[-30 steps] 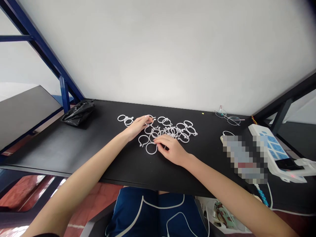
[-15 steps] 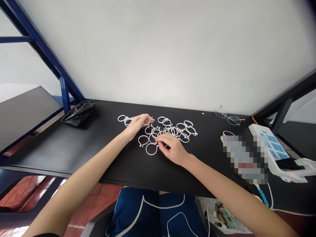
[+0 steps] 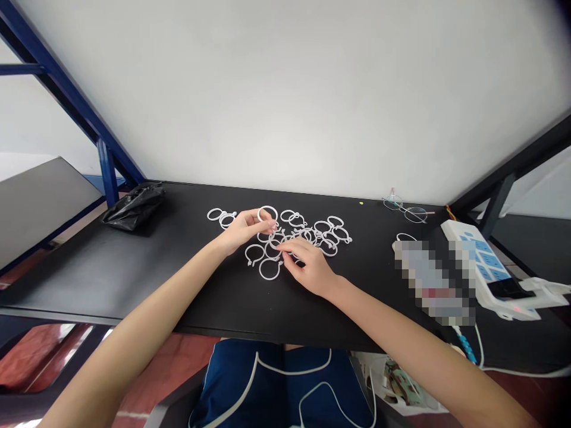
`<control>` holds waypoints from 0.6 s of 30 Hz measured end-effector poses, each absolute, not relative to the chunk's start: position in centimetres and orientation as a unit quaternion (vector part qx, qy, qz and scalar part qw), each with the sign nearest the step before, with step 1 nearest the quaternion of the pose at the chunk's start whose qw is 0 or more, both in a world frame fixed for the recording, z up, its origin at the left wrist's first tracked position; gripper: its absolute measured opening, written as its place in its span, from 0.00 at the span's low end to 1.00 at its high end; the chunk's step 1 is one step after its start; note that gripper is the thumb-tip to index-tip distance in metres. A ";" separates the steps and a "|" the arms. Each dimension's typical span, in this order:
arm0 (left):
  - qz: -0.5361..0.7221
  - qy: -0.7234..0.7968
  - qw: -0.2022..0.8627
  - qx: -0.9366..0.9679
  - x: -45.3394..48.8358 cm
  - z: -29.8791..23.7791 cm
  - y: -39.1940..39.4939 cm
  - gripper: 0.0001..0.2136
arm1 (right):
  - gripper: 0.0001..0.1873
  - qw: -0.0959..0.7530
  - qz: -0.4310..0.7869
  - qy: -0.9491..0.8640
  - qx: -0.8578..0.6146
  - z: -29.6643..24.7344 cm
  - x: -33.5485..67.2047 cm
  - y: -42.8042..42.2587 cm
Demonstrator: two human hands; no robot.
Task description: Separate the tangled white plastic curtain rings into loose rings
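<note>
My left hand (image 3: 244,230) is closed, pinching a white curtain ring (image 3: 267,207) between thumb and fingers and holding it up over the table. Beneath and to the right lies a loose pile of similar white rings (image 3: 307,235), some with knobbed ends and gaps. My right hand (image 3: 307,264) rests low over the pile's near side, its fingers bent into a pinch. Their tips touch or almost touch the rings there; what lies between them I cannot make out. Left of my left hand, a few more rings (image 3: 227,221) form a small separate group.
A black plastic bag (image 3: 134,208) lies at the black table's (image 3: 232,300) far left. On the right are glasses (image 3: 416,214), a blurred-out device (image 3: 432,282) with a cable, and a white power strip (image 3: 488,264). A white wall (image 3: 285,95) rises behind.
My left hand has turned and lifted the ring, which now stands more upright and in plain view. My right hand stays at the pile. The whole view has shifted slightly.
</note>
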State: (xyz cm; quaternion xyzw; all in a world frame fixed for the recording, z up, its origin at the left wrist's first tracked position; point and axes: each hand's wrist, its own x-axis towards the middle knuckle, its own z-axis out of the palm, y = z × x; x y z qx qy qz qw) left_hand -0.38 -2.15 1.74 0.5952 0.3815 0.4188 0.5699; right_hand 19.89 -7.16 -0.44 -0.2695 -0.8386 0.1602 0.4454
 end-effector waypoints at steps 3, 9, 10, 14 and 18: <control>0.399 0.360 0.575 0.617 -0.5 1.8 -2.3 0.12 | 0.11 0.447 0.158 -0.838 -0.269 -0.5 19.9 -7.1; 0.380 0.345 0.592 0.622 -0.5 2.0 -2.5 0.11 | 0.11 0.452 0.150 -0.836 -0.272 -0.6 19.9 -7.0; 0.374 0.343 0.593 0.625 -0.5 2.0 -2.5 0.11 | 0.12 0.453 0.148 -0.836 -0.273 -0.6 19.9 -7.0; 0.377 0.335 0.599 0.622 -0.5 1.9 -2.5 0.09 | 0.11 0.466 0.148 -0.828 -0.276 -0.6 19.9 -7.0; 0.406 0.348 0.590 0.605 -0.5 1.9 -2.3 0.08 | 0.05 0.490 0.168 -0.806 -0.286 -0.3 20.0 -7.1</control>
